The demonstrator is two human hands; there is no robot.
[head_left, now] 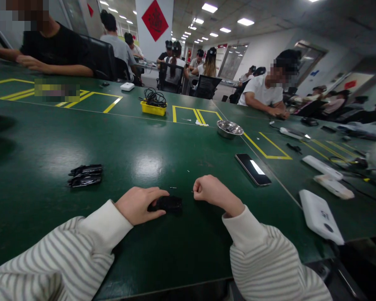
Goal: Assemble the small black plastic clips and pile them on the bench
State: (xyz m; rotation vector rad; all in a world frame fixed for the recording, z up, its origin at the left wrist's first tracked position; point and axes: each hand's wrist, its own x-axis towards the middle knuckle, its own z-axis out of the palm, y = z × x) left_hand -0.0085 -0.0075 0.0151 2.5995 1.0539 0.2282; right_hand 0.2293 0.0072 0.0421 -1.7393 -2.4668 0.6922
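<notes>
Sleeves (81, 246) are lying on the table (50, 142), the left hand (138, 205) is clamping a black part (171, 203) there, the right hand (211, 193) is curling shut, and a hard push could skid the part away.

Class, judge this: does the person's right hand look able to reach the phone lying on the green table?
Probably yes: the phone lies just ahead and right of the right hand, with only bare table between them.

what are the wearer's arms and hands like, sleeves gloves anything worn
Both arms wear a long-sleeved top, off-white with thin grey stripes: left sleeve, right sleeve. The cuffs are plain off-white. The left hand and right hand are bare: no gloves, rings or watch in view.
</notes>
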